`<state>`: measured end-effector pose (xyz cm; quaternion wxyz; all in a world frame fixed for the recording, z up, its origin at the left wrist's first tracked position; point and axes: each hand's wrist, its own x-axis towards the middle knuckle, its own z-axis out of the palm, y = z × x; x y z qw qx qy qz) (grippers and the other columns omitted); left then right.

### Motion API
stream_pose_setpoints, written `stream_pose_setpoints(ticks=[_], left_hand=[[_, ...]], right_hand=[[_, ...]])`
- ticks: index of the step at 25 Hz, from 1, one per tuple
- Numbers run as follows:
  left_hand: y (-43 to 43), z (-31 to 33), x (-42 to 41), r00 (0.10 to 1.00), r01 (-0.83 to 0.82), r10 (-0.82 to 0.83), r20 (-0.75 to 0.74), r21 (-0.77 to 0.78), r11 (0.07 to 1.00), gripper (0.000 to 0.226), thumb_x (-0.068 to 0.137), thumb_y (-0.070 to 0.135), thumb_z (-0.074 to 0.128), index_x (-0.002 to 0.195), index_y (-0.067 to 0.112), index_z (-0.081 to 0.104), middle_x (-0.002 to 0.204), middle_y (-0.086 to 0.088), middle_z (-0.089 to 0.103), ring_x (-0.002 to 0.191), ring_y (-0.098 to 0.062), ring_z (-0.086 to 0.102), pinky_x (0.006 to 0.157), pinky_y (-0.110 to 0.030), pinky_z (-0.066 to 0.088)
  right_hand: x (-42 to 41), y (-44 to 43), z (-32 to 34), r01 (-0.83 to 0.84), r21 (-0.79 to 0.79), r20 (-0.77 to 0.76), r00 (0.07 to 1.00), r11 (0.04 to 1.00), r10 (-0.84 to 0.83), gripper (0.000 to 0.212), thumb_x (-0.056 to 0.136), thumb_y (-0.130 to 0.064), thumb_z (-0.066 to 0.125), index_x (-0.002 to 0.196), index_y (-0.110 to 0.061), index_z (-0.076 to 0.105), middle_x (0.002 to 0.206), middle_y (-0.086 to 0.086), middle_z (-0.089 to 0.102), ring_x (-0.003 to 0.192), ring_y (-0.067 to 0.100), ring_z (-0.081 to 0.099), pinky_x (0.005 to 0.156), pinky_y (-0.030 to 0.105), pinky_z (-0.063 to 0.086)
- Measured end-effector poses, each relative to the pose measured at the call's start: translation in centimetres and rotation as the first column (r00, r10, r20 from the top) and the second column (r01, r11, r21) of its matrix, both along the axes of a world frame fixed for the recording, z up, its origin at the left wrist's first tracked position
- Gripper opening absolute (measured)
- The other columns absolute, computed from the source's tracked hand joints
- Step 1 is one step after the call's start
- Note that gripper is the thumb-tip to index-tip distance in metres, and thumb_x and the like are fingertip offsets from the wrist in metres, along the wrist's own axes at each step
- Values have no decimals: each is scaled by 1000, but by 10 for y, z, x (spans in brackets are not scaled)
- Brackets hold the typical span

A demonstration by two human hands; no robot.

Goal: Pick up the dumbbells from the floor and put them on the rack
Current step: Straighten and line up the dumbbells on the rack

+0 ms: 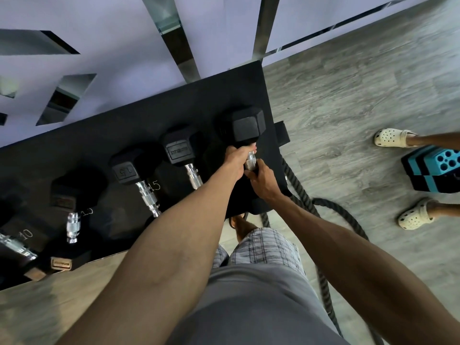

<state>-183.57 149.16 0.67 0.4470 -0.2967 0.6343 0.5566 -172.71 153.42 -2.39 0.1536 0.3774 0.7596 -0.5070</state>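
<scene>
Head view, steeply downward (close)

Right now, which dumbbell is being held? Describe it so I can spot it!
Find the long black rack against the pale wall, with a row of dumbbells on it. Go to its right end. That dumbbell is the only one gripped by the left hand and right hand on its silver handle.
</scene>
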Motion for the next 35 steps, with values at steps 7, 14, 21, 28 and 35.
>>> stream_pose_setpoints(ticks=[7,14,21,28,35], left_hand=[[-26,20,2,889,375,-420,-180,-240,896,39,88,24,69,121,3,63,117,-9,68,109,-23,64,96,-30,51],[-138,61,-16,584,697,-796,-161,-403,593,24,94,6,42,93,-1,65,89,-19,73,76,-33,73,69,-40,61],[-309,60,-32,609,574,-771,-186,-568,590,23,91,14,42,90,7,63,96,-16,72,91,-34,70,85,-47,58],[-492,42,-57,605,525,-769,-206,-622,580,20,93,18,45,96,12,64,107,-18,70,99,-36,67,89,-45,56],[-589,17,-69,648,444,-711,-271,-624,643,33,88,21,65,117,7,58,119,-17,63,114,-32,59,98,-39,48]], right_hand=[[8,-4,34,-118,308,34,993,944,113,26,94,-25,56,113,-7,51,112,16,60,107,35,56,85,44,46],[-13,-53,76,-375,340,50,923,863,381,20,99,-25,43,99,-10,57,83,13,69,77,36,67,62,35,47],[-64,-188,82,-629,266,37,764,730,645,23,101,-21,40,104,-6,58,89,17,72,81,36,69,72,45,56],[-103,-356,69,-559,153,39,828,815,560,20,99,-20,45,100,-9,62,92,14,74,84,28,72,79,44,59],[-138,-476,45,-31,-300,94,994,954,62,19,98,-19,57,79,-19,58,87,14,61,73,18,58,76,39,54]])
